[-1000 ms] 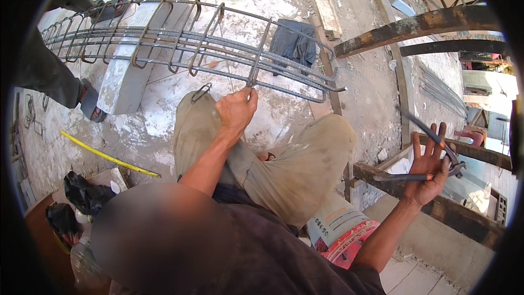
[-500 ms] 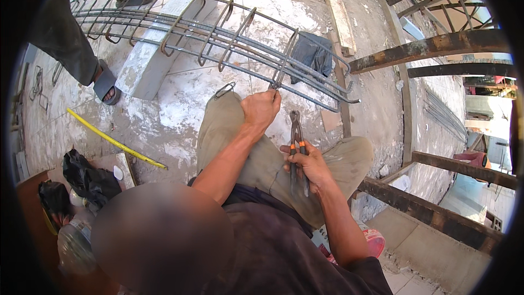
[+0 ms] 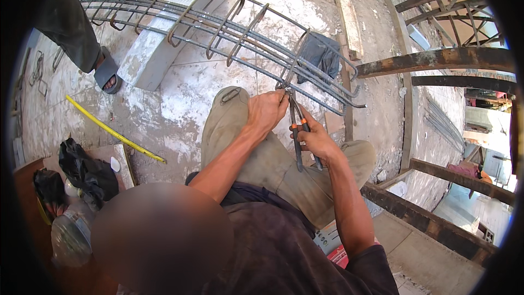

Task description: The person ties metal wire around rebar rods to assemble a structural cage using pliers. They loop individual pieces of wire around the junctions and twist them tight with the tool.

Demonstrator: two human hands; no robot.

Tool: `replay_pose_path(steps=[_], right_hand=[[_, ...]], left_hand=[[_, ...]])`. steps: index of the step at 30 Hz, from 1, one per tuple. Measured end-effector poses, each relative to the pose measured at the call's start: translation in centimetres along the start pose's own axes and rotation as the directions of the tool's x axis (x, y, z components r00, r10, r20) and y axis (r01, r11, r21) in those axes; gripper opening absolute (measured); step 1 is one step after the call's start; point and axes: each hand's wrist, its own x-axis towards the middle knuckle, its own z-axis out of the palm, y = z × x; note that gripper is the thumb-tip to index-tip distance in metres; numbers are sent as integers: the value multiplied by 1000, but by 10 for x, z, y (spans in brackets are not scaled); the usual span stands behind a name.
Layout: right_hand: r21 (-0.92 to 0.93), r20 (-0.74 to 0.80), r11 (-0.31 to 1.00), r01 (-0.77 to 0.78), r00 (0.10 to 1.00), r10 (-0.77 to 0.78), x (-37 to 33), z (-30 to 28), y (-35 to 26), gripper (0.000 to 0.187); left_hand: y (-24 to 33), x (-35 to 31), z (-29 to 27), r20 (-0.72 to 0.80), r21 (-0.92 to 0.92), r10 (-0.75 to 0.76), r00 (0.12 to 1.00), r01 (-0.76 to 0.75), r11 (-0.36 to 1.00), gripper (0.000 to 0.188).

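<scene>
rusty rebar cage point(image 3: 218, 19), dark pincers point(image 3: 297, 125) with orange grips

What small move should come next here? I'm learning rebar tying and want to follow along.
Probably close and twist the pincers: the right hand holds their handles, the tips sit at the stirrup-bar crossing of the rebar cage, and the left hand pinches that same joint.

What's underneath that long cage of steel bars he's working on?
A pale concrete block props the rebar cage above the stained concrete floor. A dark cloth lies beneath its near end. The far end's support is cut off from view.
</scene>
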Motion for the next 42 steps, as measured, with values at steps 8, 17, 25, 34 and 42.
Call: replay_pose_path(steps=[8, 17, 25, 34, 42], right_hand=[[-314, -32, 926, 210, 972, -232, 21, -3, 19, 86], [-48, -118, 993, 108, 987, -113, 16, 38, 23, 18], [756, 145, 653, -43, 984, -102, 11, 35, 25, 22], [-796, -494, 595, -110, 687, -533, -39, 85, 36, 74], [-672, -539, 734, -99, 745, -393, -17, 66, 56, 48]], left_hand=[[7, -7, -10, 18, -123, 10, 1000, -8, 992, 29], [14, -19, 2, 69, -452, -408, 910, 393, 801, 42], [20, 11, -3, 823, -485, -180, 539, 831, 272, 58], [35, 0, 48, 571, -728, -483, 664, 681, 74, 31], [37, -7, 65, 424, -761, -551, 719, 613, 213, 39]])
